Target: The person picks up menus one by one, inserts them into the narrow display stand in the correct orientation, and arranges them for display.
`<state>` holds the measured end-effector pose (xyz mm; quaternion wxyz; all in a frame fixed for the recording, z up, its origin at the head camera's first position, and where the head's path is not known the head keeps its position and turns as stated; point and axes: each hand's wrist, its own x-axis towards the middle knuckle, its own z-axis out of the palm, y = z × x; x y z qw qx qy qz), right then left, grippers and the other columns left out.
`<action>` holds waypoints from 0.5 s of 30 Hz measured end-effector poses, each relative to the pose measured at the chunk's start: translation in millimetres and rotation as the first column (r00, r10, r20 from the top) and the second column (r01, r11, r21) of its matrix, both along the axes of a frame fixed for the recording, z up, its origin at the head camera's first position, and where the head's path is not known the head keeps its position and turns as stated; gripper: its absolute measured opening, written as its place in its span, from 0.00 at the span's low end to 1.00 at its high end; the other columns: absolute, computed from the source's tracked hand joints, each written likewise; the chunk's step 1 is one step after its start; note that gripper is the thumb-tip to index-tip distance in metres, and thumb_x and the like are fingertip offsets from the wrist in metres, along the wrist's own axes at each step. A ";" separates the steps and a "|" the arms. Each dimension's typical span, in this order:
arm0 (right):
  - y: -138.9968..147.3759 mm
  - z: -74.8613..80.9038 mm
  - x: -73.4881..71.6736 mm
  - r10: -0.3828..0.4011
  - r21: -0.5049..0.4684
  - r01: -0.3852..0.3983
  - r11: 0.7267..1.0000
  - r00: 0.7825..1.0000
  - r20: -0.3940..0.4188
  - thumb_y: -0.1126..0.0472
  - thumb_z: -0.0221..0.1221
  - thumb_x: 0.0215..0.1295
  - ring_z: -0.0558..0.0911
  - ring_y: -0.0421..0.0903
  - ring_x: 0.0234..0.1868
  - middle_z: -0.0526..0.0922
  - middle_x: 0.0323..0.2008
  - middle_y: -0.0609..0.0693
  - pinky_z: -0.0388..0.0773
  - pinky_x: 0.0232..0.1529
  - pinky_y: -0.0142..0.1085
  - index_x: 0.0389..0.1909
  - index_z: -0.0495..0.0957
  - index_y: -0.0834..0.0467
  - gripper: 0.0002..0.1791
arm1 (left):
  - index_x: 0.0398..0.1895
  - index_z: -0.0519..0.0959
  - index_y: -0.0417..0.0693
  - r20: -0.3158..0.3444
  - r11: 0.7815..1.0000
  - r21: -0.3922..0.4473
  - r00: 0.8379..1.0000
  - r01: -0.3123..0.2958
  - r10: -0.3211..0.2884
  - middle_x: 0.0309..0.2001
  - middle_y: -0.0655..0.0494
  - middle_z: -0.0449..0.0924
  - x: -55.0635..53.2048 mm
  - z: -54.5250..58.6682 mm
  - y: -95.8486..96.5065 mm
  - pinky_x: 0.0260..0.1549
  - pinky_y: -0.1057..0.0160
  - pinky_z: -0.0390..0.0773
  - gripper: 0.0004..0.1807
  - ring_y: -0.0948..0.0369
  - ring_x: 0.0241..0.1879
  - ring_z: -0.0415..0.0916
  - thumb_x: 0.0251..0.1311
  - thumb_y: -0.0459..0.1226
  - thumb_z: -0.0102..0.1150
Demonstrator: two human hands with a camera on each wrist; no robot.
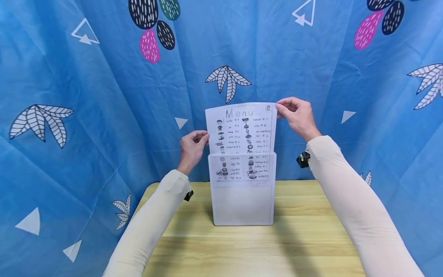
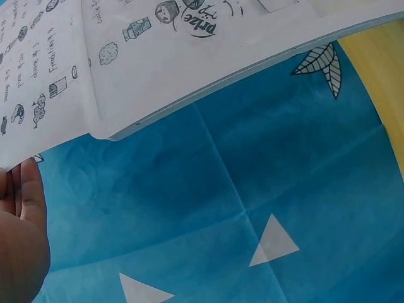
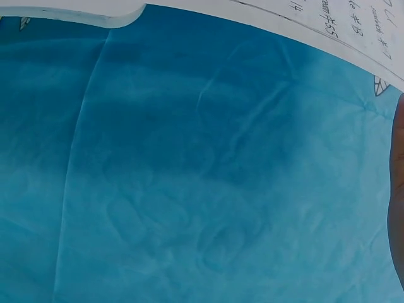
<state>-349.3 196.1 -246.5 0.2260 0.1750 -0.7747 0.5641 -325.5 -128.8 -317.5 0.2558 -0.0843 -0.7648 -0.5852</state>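
A paper menu sheet (image 1: 241, 127) with handwritten items and small drawings stands partway down inside a translucent upright sign holder (image 1: 242, 207). Its lower part shows through the holder's front, and its top rises above the holder's rim. At the sheet's left edge, my left hand (image 1: 192, 149) pinches the paper just above the holder. My right hand (image 1: 297, 115) pinches the top right corner between thumb and fingers. The left wrist view shows the holder's side edge (image 2: 208, 88) close by, with the left hand (image 2: 24, 233) at the frame's edge. Only a sliver of the right hand (image 3: 396, 196) appears in its wrist view.
The holder stands on a light wood-grain table (image 1: 311, 215), near its back edge. A blue patterned curtain (image 1: 166, 96) hangs behind the table and along both sides. Small black devices (image 1: 303, 159) sit at both wrists, by the white sleeves (image 1: 353, 196).
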 end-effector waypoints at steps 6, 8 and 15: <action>1.5 -5.0 0.2 -0.019 0.033 0.019 0.999 1.000 0.004 0.54 0.61 0.70 0.85 0.43 0.38 0.86 0.41 0.51 0.82 0.44 0.33 0.48 0.82 0.62 0.16 | 0.43 0.85 0.37 0.017 1.000 -0.003 1.000 0.001 -0.001 0.39 0.45 0.85 0.0 -4.2 0.3 0.39 0.63 0.84 0.09 0.52 0.37 0.83 0.66 0.34 0.63; 1.9 -6.3 0.5 -0.021 0.035 0.020 0.999 1.000 0.011 0.53 0.61 0.70 0.85 0.42 0.38 0.86 0.41 0.52 0.82 0.44 0.33 0.48 0.81 0.63 0.16 | 0.43 0.85 0.37 0.023 1.000 -0.009 1.000 -0.003 0.004 0.39 0.45 0.85 0.4 -4.9 0.5 0.39 0.63 0.84 0.08 0.54 0.36 0.83 0.66 0.34 0.64; 1.3 -9.3 0.2 -0.015 0.032 0.014 0.999 1.000 0.021 0.54 0.61 0.70 0.84 0.42 0.37 0.85 0.40 0.52 0.81 0.43 0.30 0.48 0.81 0.63 0.16 | 0.43 0.85 0.38 0.033 1.000 -0.014 0.999 -0.022 0.023 0.39 0.45 0.85 2.1 -7.3 -0.1 0.39 0.61 0.84 0.09 0.55 0.36 0.82 0.66 0.35 0.64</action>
